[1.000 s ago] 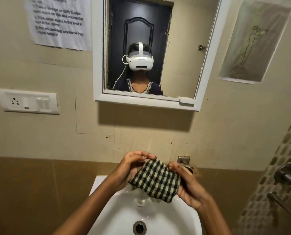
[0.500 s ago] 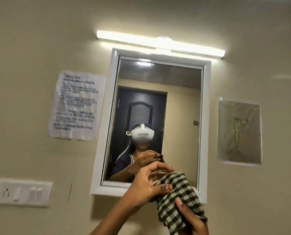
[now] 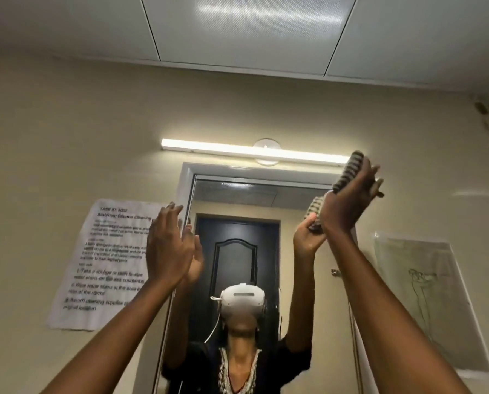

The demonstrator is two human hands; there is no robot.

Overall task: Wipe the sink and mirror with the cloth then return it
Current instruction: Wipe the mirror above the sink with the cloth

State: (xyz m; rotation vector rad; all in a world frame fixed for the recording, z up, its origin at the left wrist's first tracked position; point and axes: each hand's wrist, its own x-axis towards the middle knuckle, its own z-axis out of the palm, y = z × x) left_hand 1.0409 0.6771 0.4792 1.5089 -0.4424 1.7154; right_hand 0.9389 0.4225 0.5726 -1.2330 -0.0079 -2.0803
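Observation:
The white-framed mirror (image 3: 237,194) hangs on the beige wall straight ahead. My right hand (image 3: 348,203) is raised to the mirror's top right corner and presses the folded black-and-white checked cloth (image 3: 350,172) flat against the glass and frame. My left hand (image 3: 168,245) is lifted at the mirror's left edge, fingers spread, holding nothing, close to or on the glass. Both arms and the cloth show again as reflections in the mirror. The sink is out of view below.
A lit tube light (image 3: 254,150) sits just above the mirror. A printed instruction sheet (image 3: 104,263) is taped to the wall on the left, a drawing (image 3: 431,302) on the right. The ceiling panels fill the top.
My view tilted further up, from the sink to the mirror top. My right hand carried the cloth up to the top right corner. My left hand let go of it and rose to the left edge.

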